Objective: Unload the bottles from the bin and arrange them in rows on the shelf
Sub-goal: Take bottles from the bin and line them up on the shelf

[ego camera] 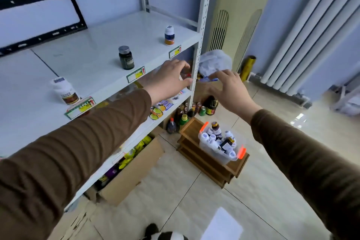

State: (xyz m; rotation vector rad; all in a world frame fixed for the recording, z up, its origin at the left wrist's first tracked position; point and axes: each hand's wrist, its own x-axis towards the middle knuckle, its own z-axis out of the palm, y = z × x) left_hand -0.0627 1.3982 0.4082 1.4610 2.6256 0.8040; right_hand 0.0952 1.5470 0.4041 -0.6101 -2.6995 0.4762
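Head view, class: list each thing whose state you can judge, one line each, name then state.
Left hand: open, empty.
Right hand: open, empty.
Dark bottle: upright, capped, on shelf.
White-capped bottle: upright, capped.
White bottle: at shelf edge, tilted.
Bin: lidless, holds bottles.

- Both arms reached forward, nearly straight, in brown sleeves.
- The left hand was held palm down, its fingers loosely bent and spread, holding nothing.
- The right hand hovered beside it, well apart, fingers slightly curled, likewise holding nothing.
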